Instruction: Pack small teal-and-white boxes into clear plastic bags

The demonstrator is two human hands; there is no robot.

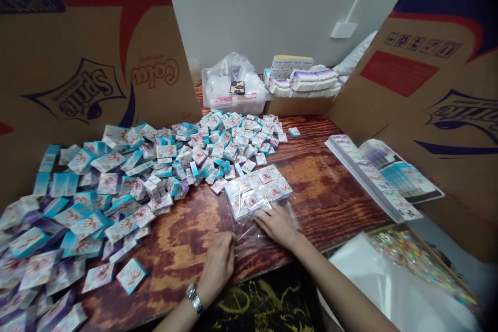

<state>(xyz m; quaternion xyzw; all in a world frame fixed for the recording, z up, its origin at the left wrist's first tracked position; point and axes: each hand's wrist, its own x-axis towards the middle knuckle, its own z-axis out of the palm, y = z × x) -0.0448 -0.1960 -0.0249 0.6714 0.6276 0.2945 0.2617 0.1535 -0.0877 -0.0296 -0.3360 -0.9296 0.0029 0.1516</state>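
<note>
A clear plastic bag (252,228) lies on the wooden table (330,192), filled with a flat block of small white-and-blue boxes (259,189) printed with a red hand. My right hand (277,224) rests flat on the bag's open end, fingers stretched toward the boxes. My left hand (218,264), with a wristwatch, presses down on the bag's near edge, fingers together and curled slightly. A large heap of the same small boxes (128,176) spreads across the table's left and middle.
Tall cardboard cartons (78,62) wall the left and right sides. A clear tub (233,91) and stacked packets (311,80) stand at the back. Printed sheets (373,171) lie at the right, and a tray of colourful bits (412,254) under plastic sits at the near right.
</note>
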